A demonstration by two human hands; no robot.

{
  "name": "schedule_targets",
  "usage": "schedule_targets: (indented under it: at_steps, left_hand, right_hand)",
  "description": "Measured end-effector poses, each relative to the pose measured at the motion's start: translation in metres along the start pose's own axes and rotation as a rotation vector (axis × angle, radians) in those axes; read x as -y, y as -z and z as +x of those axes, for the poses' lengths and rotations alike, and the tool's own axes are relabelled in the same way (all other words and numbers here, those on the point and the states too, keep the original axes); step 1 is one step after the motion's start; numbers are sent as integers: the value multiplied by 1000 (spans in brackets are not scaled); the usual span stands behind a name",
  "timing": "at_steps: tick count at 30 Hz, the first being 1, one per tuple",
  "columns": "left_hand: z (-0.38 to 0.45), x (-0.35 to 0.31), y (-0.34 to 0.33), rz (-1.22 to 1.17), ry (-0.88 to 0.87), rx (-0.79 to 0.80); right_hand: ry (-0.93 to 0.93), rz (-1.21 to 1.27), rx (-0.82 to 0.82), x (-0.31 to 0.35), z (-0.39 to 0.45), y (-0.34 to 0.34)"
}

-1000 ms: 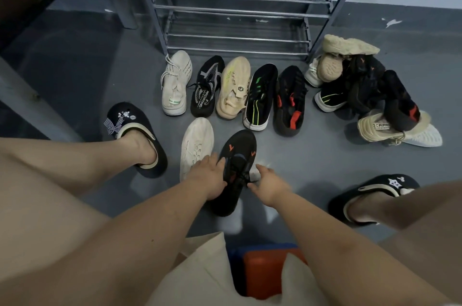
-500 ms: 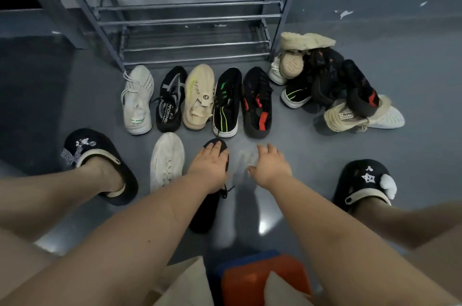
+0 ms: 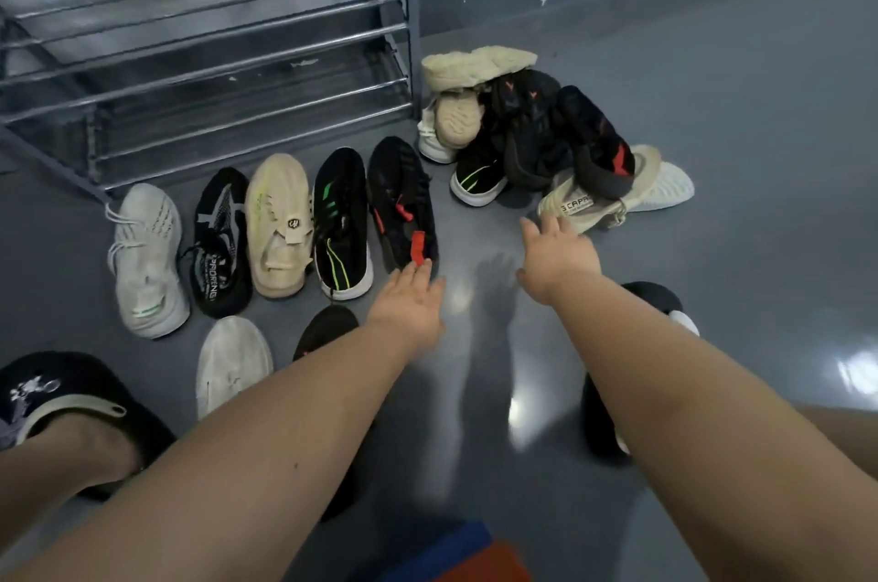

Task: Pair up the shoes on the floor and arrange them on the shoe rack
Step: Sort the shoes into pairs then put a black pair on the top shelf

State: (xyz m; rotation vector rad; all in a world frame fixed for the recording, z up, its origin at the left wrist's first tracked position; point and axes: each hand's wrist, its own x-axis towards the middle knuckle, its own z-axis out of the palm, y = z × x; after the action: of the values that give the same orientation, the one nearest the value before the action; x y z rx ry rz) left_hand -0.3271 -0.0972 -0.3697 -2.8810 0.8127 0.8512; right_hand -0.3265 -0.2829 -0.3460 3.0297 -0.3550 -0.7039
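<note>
Several single shoes lie in a row before the metal shoe rack (image 3: pixel 237 59): a white shoe (image 3: pixel 145 258), a black-and-grey shoe (image 3: pixel 219 244), a beige shoe (image 3: pixel 280 220), a black shoe with green stripes (image 3: pixel 342 220) and a black shoe with red marks (image 3: pixel 401 201). Nearer me lie a white shoe (image 3: pixel 233 363) and a black shoe (image 3: pixel 328 327), partly hidden by my left arm. A jumbled pile of shoes (image 3: pixel 537 130) sits right of the rack. My left hand (image 3: pixel 408 301) is open near the red-marked shoe's heel. My right hand (image 3: pixel 556 256) is open, stretched toward the pile, near a beige lettered shoe (image 3: pixel 584 201).
My feet wear black slippers, one at the lower left (image 3: pixel 71 396) and one at the right (image 3: pixel 651 301) behind my right arm. A blue and orange object (image 3: pixel 465 553) lies at the bottom edge. Grey wall base runs behind the pile.
My left hand has let go of the black shoe, which now rests beside the near white shoe. Both hands have moved forward and right toward the pile. My view has swung right.
</note>
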Motion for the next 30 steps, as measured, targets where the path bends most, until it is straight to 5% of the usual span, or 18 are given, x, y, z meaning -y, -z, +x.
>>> schedule_targets:
  at_steps: [7,22,30]
  left_hand:
    - [71,-29,52,79,-75,-97]
    - [195,-90,101,77,-197,-89]
    - [253,-127,93,-567,98,-38]
  right_hand:
    - [-91,50,-87,-53,56,38]
    - [-331,506,15,-138,132,12]
    - [-304,869,5,-158,144,-2]
